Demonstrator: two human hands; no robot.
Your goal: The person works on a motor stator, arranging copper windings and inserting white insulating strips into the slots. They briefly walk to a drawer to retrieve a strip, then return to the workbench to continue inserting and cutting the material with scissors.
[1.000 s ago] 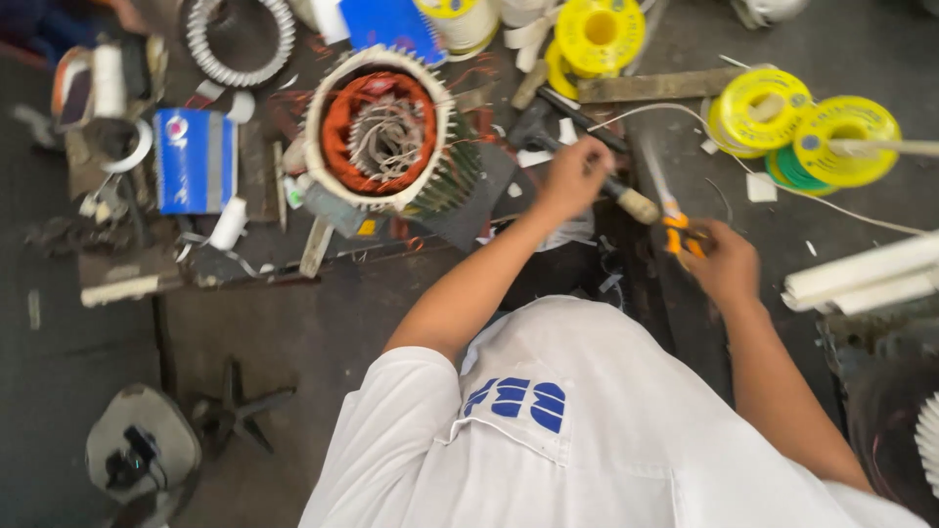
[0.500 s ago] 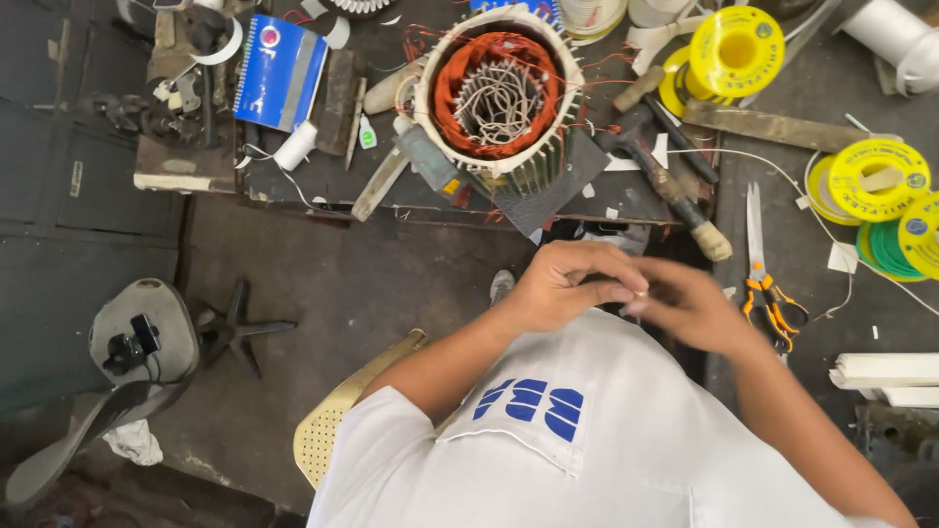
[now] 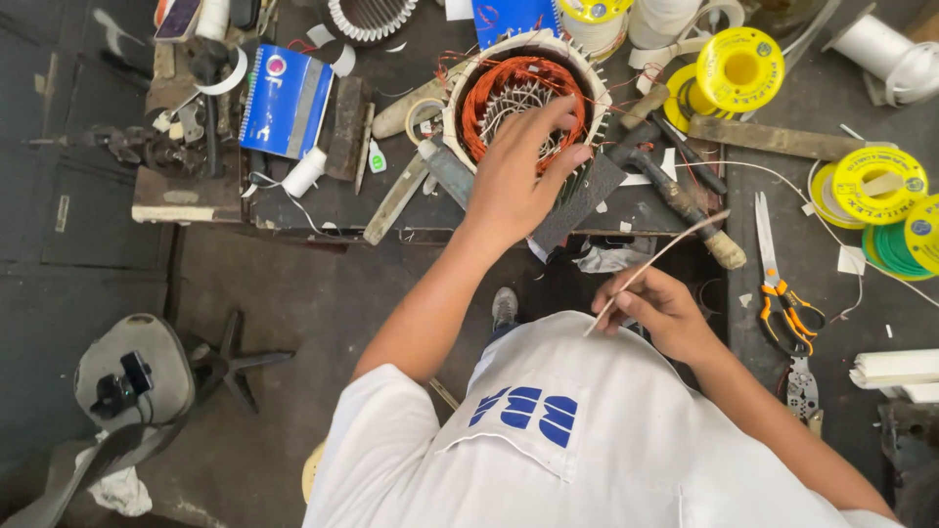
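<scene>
My left hand (image 3: 516,181) reaches forward and rests, fingers spread, on the rim of a motor stator (image 3: 486,90) with orange copper windings, which stands on the dark workbench (image 3: 323,200). My right hand (image 3: 665,313) stays close to my chest and pinches a thin pale strip (image 3: 675,244) that slants up to the right towards the bench edge. A wooden-handled hammer (image 3: 677,194) lies just right of the stator.
Orange-handled scissors (image 3: 780,286) and pliers (image 3: 802,388) lie on the right. Yellow wire spools (image 3: 740,66) and a green one (image 3: 905,244) sit at the back right. A blue booklet (image 3: 284,98) and a small white bottle (image 3: 303,172) lie left of the stator.
Both hands were together in front of my chest. My left hand has since gone forward onto the stator, and my right hand now holds the thin strip.
</scene>
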